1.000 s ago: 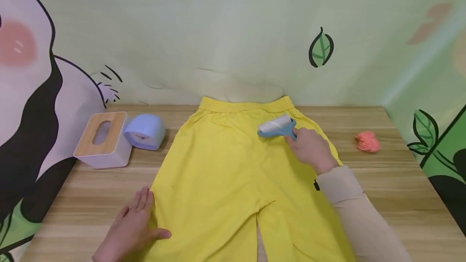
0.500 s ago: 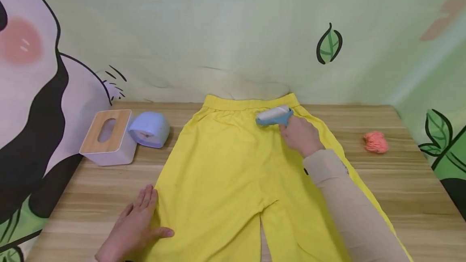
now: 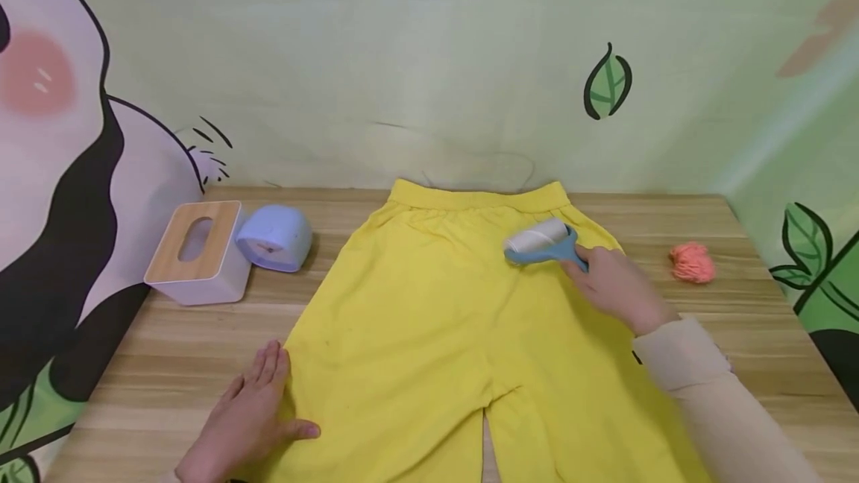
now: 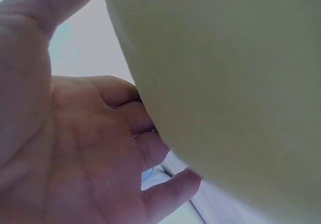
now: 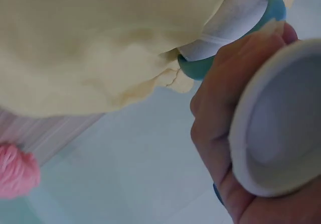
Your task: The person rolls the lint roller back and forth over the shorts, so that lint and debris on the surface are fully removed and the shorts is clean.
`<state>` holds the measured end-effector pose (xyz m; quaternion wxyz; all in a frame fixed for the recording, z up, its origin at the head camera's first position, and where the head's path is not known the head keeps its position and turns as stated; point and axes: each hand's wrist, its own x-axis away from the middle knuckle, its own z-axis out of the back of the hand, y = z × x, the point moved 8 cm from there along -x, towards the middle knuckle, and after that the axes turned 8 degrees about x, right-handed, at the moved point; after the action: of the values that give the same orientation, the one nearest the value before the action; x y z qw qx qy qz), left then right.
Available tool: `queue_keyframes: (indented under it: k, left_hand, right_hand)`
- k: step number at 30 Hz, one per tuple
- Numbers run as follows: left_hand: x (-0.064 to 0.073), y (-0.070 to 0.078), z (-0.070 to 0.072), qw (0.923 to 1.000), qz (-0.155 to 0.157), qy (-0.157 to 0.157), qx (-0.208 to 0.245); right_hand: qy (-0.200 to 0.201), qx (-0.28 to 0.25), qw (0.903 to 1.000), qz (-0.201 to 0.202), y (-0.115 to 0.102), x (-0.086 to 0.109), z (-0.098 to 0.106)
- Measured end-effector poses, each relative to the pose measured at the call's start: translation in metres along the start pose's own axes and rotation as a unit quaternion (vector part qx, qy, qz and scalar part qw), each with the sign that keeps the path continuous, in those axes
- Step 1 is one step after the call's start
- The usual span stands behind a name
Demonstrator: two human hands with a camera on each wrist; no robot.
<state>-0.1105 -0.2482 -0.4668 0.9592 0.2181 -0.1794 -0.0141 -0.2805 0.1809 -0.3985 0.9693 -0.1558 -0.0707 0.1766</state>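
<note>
Yellow trousers lie spread on the wooden table, waistband towards the wall. My right hand grips the handle of a lint roller with a white roll and blue frame. The roll rests on the trousers below the right part of the waistband. In the right wrist view, curled fingers surround the handle, and a pale round rim of unclear kind covers part of the hand. My left hand rests at the left edge of the trousers, fingers extended and thumb on the cloth; its palm faces the left wrist camera.
A white tissue box with a wooden lid stands at the left, beside a light blue clock. A coral pink ball of yarn-like material lies on the right of the table. The painted wall rises behind.
My right hand moved the lint roller up towards the waistband, then back down and right. The trousers' upper part shifted slightly right. The left hand stays at the trousers' edge.
</note>
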Motion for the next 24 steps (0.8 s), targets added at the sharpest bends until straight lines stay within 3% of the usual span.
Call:
queue_keyframes:
  k: [4,9,13,18,24]
  left_hand:
    - [0.001,0.000,0.000,1.0000,0.003,-0.002,0.001]
    - [0.002,0.004,-0.001,1.0000,-0.002,-0.003,0.008]
    - [0.002,0.001,-0.001,0.9999,0.005,-0.008,0.007]
    - [0.002,-0.002,0.002,0.9998,0.012,-0.012,0.008]
    - [0.000,0.001,0.003,0.9999,0.000,-0.005,0.010]
  right_hand:
    - [-0.006,0.013,0.9999,0.006,0.010,0.008,0.002]
    - [-0.046,0.028,0.9986,0.001,0.024,0.022,0.013]
    - [-0.045,0.035,0.9983,0.008,0.018,0.031,0.023]
    - [-0.015,0.016,0.9991,0.035,-0.029,0.024,0.011]
    - [-0.031,-0.018,0.9931,0.112,-0.108,0.008,-0.032]
